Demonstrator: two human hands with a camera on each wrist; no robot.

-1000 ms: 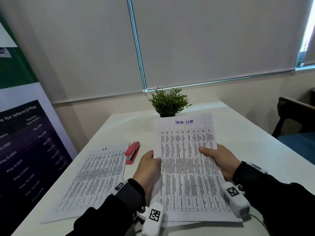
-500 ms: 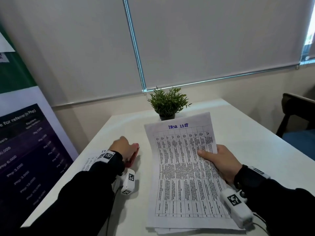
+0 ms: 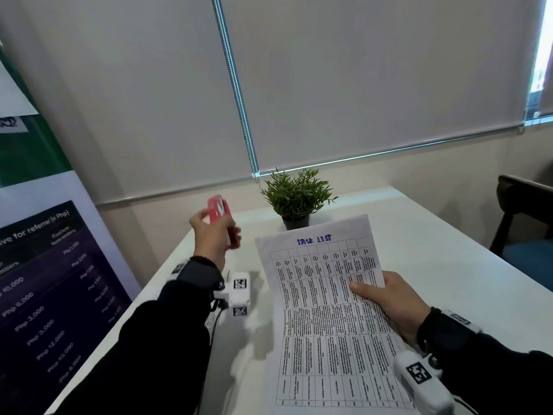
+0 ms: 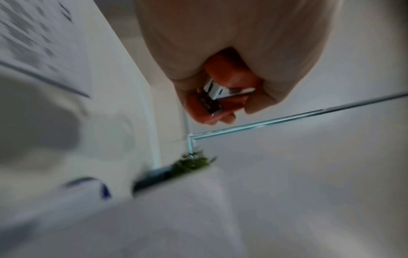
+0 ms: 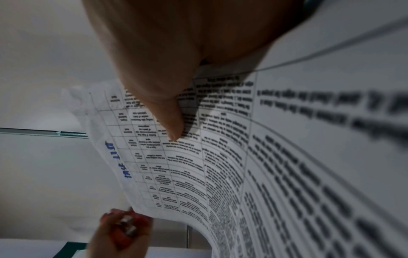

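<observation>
My left hand [image 3: 214, 235] grips a red stapler [image 3: 221, 217], lifted above the white table [image 3: 419, 235] left of the paper's top corner. The left wrist view shows the stapler [image 4: 220, 92] with its metal mouth out between curled fingers. My right hand [image 3: 386, 298] pinches the right edge of a printed sheet [image 3: 326, 319] headed in blue ink, thumb on top. In the right wrist view the thumb [image 5: 167, 111] presses on the curved sheet [image 5: 243, 165], and the stapler [image 5: 125, 225] shows beyond its far corner.
A small potted plant [image 3: 297, 199] stands at the table's back edge, just beyond the sheet. A printed banner [image 3: 45, 280] stands on the left. A dark chair [image 3: 526, 229] is at the right. Window blinds [image 3: 359, 85] fill the wall behind.
My left hand let go of the sheet, reached left to the stapler on the table, and has lifted it up. The right hand kept hold of the sheet.
</observation>
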